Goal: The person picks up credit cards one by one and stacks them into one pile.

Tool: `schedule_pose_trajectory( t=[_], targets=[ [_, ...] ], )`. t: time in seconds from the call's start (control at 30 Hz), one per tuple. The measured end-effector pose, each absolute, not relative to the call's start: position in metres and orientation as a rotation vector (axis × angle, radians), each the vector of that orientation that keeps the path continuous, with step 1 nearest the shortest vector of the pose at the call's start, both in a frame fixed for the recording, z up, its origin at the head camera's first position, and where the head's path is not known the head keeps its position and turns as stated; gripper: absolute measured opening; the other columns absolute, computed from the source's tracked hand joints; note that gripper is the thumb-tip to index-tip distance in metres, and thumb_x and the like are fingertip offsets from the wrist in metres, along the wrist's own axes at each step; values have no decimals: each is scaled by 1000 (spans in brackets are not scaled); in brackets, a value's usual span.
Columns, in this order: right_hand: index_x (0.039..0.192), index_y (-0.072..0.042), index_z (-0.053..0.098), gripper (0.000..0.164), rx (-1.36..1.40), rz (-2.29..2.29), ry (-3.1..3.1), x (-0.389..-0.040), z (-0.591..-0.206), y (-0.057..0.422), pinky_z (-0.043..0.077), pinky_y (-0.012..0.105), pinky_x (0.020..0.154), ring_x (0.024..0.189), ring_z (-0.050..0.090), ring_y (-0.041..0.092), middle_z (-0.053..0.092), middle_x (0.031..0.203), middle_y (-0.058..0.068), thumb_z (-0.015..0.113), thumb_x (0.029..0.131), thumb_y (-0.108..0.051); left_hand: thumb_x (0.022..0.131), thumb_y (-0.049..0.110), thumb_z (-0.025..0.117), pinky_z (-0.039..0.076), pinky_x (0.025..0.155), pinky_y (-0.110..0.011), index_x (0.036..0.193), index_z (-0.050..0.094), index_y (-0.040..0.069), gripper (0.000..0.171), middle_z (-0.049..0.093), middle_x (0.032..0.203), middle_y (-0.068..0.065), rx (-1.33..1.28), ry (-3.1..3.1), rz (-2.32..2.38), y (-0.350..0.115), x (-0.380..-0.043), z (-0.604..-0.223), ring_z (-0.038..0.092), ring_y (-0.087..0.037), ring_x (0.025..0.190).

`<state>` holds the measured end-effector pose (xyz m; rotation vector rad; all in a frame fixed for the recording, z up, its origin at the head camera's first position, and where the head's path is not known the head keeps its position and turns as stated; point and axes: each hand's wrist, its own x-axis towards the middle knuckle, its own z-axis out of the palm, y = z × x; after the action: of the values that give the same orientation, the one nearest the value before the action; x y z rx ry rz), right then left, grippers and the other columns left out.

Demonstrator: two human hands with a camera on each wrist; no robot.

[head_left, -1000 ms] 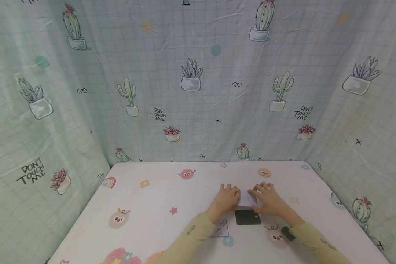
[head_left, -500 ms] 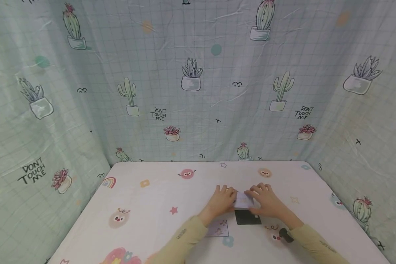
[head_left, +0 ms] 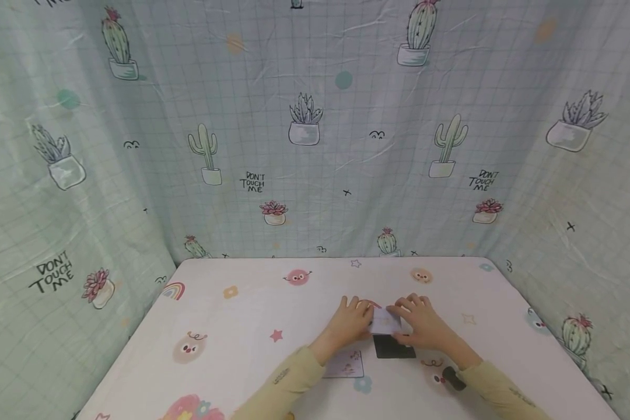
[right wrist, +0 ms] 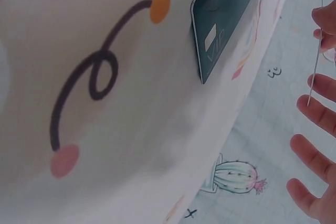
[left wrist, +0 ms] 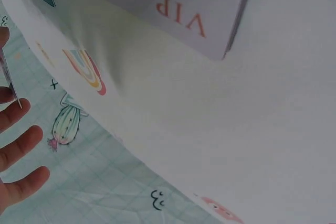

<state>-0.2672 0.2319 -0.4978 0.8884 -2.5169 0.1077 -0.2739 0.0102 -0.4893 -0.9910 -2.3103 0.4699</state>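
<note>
A pale lilac card [head_left: 385, 321] is held between both hands a little above the table, just beyond a dark green card. My left hand [head_left: 348, 319] pinches its left edge, and my right hand [head_left: 422, 324] pinches the right edge between thumb and fingers. In the right wrist view the held card [right wrist: 316, 59] shows edge-on as a thin line. The dark green card [head_left: 394, 347] lies flat; its chip and "VIP" print show in the right wrist view. Below my left wrist lies a pale "VIP CARD" [left wrist: 173, 17], partly covered by the sleeve in the head view.
The white table [head_left: 231, 332] carries printed faces, stars and flowers. A cactus-patterned curtain [head_left: 315, 175] closes off the back and both sides. A dark strap-like thing [head_left: 454, 378] sits at my right cuff.
Both hands have shifted slightly left with the lilac card, and more of its face shows. My left forearm has moved left, uncovering more of the VIP card. The dark green card stays put.
</note>
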Motion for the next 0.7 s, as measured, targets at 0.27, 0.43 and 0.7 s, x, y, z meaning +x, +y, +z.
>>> schedule_pose_trajectory(
  t=[0.27, 0.43, 0.7],
  targets=[
    [112, -21, 58, 53, 928, 118, -2469, -265, -497, 227, 32, 41, 79, 89, 40, 14, 52, 98, -5, 70, 65, -44, 74, 57, 57, 45, 84, -36, 116, 54, 20, 57, 55, 108, 5, -1002, -2282, 463, 2, -270, -490, 52, -15, 97],
    [111, -20, 59, 54, 950, 139, -2463, -263, -496, 223, 32, 39, 78, 88, 40, 13, 52, 97, -6, 71, 64, -44, 73, 57, 58, 46, 84, -36, 117, 54, 20, 58, 56, 108, 5, -994, -2285, 476, -3, -264, -488, 54, -15, 97],
    [112, -19, 59, 55, 957, 164, -2504, -260, -495, 215, 34, 41, 79, 89, 41, 13, 53, 99, -6, 70, 65, -45, 75, 56, 58, 46, 85, -38, 118, 54, 19, 58, 56, 111, 4, -986, -2317, 464, -11, -258, -488, 54, -16, 97]
  ],
)
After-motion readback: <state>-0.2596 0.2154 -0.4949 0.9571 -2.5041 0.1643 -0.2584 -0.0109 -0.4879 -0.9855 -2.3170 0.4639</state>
